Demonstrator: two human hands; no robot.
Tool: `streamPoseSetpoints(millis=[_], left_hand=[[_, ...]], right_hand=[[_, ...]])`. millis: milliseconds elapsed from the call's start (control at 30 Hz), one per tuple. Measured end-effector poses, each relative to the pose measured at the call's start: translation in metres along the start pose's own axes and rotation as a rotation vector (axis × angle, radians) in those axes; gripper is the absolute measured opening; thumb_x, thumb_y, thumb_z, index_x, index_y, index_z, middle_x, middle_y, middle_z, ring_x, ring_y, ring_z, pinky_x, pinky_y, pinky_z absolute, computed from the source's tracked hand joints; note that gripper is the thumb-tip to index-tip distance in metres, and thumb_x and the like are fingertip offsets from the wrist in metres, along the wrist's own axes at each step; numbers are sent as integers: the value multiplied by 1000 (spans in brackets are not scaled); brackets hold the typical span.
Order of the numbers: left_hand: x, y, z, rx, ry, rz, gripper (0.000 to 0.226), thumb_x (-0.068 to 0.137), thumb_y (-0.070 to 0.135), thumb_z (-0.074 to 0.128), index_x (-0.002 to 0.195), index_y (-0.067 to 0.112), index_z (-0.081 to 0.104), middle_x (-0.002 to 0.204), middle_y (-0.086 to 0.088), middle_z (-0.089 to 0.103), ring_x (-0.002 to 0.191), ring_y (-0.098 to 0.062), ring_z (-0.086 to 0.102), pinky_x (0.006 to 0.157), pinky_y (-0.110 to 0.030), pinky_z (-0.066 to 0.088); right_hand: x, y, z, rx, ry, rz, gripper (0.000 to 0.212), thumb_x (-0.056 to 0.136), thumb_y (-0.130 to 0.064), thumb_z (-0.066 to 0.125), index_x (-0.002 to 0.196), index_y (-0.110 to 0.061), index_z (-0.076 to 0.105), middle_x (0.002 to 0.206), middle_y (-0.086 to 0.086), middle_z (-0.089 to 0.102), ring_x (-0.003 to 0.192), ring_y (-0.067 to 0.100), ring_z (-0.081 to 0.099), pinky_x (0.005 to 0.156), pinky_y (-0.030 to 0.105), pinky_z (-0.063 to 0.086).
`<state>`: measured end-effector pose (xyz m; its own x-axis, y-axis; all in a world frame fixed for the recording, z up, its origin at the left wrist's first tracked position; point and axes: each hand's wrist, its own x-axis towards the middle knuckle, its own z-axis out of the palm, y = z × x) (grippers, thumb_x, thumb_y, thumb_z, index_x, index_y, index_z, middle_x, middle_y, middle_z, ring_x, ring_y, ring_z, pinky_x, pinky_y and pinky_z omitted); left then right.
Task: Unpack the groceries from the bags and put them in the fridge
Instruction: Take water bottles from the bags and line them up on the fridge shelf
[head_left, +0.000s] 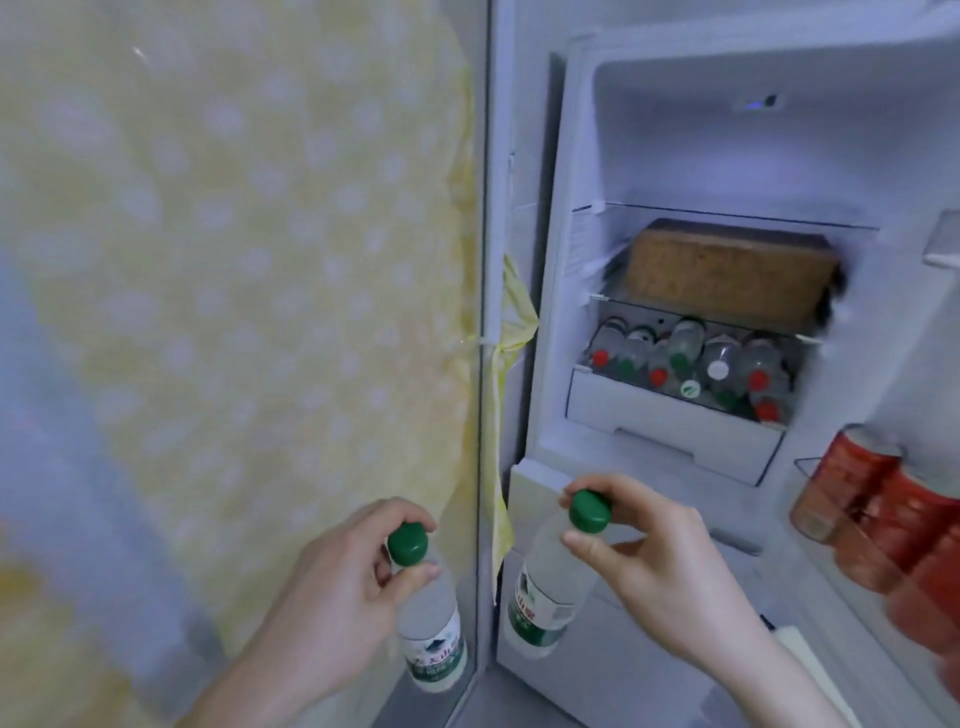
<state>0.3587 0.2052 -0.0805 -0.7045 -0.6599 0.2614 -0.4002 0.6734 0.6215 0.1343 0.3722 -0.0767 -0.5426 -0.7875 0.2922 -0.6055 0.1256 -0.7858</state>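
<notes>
Green-capped bottles (691, 358) fill the fridge drawer (670, 421).

The left hand (332, 566) pinches one green-capped water bottle (431, 618) by its neck; the right hand (649, 561) pinches another bottle (545, 592) likewise before the open fridge (582, 130); its drawer (670, 431) holds more bottles; red cans (883, 499) line the door.
</notes>
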Motion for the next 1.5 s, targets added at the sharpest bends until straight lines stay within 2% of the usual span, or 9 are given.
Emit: streamPoseSetpoints(millis=[367,500,733,867,967,1067,1167,1333,1500], left_hand=[[144,42,98,-408,59,31,17,93,13,72,93,26,61,102,8,51,63,-12,60,59,-26,62],[195,53,128,-533,50,10,17,93,6,70,95,22,68,107,0,52,72,-11,68,63,-26,62],[286,58,167,-713,113,105,19,93,2,68,90,20,68,102,4,49,81,-6,65,66,-31,64],[339,55,184,-759,141,168,19,93,0,67,93,18,66,106,4,49,88,-7,67,71,-34,65],[373,53,196,-809,159,194,24,93,2,67,90,26,64,110,-2,48,93,-29,69,69,-17,59],[401,53,212,-847,214,198,23,92,4,70,90,26,63,110,-3,46,95,-27,66,73,-25,62],[420,55,227,-875,260,234,17,91,2,71,92,17,64,107,0,46,93,-14,64,75,-31,64],[439,68,245,-850,337,291,14,87,-12,70,93,-2,63,104,-6,46,90,7,59,75,-14,58],[461,59,280,-827,345,281,30,86,-11,71,90,18,62,106,14,44,89,-18,65,75,-31,61]], right_hand=[[57,75,-72,-67,339,103,26,81,-21,87,95,-33,69,100,-30,71,101,-5,66,76,23,56],[78,94,-81,-51,432,157,28,80,-13,87,94,-30,69,97,-25,68,93,3,65,64,7,48],[129,118,-83,-62,636,196,31,77,-13,87,92,-30,67,97,-22,67,100,-2,62,73,13,52],[163,127,-78,-54,749,203,30,77,-15,88,93,-28,67,98,-18,67,102,6,64,77,29,56],[186,130,-74,-28,827,174,32,77,-9,88,91,-28,66,92,-10,67,98,8,63,70,14,51],[205,132,-71,22,877,163,31,77,-2,86,89,-22,65,91,-1,67,91,10,61,61,4,45],[219,138,-72,16,903,142,32,77,-5,87,91,-24,65,90,-6,67,93,10,61,66,7,47],[237,149,-79,59,902,148,31,78,-7,86,94,-24,66,91,-11,66,94,11,62,75,28,56],[252,157,-85,83,907,114,30,78,-3,86,92,-21,66,87,-6,67,86,10,61,70,10,48]])
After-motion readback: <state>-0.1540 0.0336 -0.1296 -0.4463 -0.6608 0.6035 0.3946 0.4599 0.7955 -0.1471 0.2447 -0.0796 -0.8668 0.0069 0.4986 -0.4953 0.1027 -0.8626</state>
